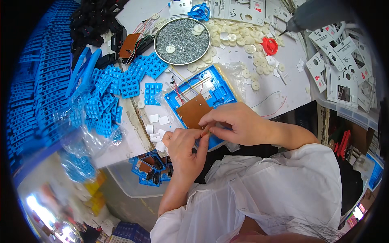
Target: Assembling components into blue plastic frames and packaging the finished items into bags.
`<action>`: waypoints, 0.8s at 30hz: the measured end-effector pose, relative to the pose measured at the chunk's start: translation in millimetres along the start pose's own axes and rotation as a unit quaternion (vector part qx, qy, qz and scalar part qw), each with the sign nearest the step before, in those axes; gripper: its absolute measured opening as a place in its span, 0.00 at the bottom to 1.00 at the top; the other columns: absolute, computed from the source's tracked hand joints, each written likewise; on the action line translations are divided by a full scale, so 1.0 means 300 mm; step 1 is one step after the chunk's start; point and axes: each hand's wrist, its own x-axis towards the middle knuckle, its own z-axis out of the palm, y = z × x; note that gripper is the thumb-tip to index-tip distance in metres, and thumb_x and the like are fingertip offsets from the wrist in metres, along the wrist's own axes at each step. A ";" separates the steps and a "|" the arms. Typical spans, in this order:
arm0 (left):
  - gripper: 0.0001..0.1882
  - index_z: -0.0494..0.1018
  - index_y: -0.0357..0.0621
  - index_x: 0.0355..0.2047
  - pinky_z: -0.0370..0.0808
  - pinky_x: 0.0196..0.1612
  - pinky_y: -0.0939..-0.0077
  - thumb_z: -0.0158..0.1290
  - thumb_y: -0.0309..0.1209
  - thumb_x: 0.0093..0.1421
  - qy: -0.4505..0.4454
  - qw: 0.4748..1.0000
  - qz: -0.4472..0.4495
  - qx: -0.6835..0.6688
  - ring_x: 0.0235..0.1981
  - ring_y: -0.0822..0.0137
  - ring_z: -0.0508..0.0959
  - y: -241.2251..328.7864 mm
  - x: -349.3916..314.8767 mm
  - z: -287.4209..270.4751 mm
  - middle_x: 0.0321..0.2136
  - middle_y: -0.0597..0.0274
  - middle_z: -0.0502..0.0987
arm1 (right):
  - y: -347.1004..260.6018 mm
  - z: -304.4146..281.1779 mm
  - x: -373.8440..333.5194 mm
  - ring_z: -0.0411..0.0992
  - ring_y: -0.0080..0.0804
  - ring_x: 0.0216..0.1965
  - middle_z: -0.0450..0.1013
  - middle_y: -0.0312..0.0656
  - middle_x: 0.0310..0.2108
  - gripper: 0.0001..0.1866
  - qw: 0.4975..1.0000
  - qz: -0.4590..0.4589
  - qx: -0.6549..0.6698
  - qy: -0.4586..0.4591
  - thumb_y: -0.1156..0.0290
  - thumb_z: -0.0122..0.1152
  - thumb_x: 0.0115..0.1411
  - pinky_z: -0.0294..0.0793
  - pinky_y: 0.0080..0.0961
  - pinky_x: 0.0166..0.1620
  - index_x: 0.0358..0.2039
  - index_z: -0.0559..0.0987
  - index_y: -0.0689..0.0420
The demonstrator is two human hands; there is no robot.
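Note:
A blue plastic casing [222, 77] lies at the near edge of the table, with thin coloured wires in its upper part. Resting on it is a brown circuit board [193, 111], its plain side up and its near part covered by my fingers. My left hand [182, 148] comes in from the lower left, thumb and forefinger pinched together at the board's near edge. From the right, my right hand [239, 123] meets it there with fingers also closed. What the fingertips hold is too small to make out.
A round tray of screws [182, 42] stands beyond the casing, beside many white plastic discs [231, 34]. Blue keypads [107, 91] are piled on the left. A dark electric screwdriver [310, 18] hangs at upper right, near a bin of white printed panels [344, 67].

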 end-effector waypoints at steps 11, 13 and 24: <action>0.10 0.75 0.42 0.35 0.61 0.46 0.62 0.60 0.18 0.53 -0.046 0.997 0.054 0.000 0.34 0.57 0.75 -0.011 0.016 -0.024 0.33 0.60 0.79 | -0.004 -0.011 0.003 0.80 0.32 0.30 0.82 0.45 0.34 0.10 0.994 0.064 0.084 -0.012 0.78 0.62 0.62 0.77 0.27 0.35 0.45 0.80 0.61; 0.10 0.76 0.42 0.34 0.61 0.46 0.62 0.61 0.19 0.52 -0.049 0.998 0.031 -0.013 0.34 0.58 0.76 0.012 0.026 -0.039 0.32 0.60 0.79 | -0.020 -0.020 0.007 0.80 0.31 0.30 0.82 0.45 0.35 0.10 0.995 0.068 0.071 -0.017 0.79 0.61 0.63 0.78 0.26 0.35 0.45 0.80 0.62; 0.10 0.76 0.44 0.32 0.60 0.46 0.63 0.62 0.19 0.50 -0.016 0.999 0.015 -0.032 0.33 0.61 0.76 -0.003 0.016 -0.008 0.30 0.64 0.80 | -0.017 -0.011 0.012 0.82 0.32 0.31 0.82 0.46 0.35 0.09 0.995 0.051 0.082 -0.011 0.79 0.60 0.64 0.79 0.26 0.36 0.44 0.79 0.64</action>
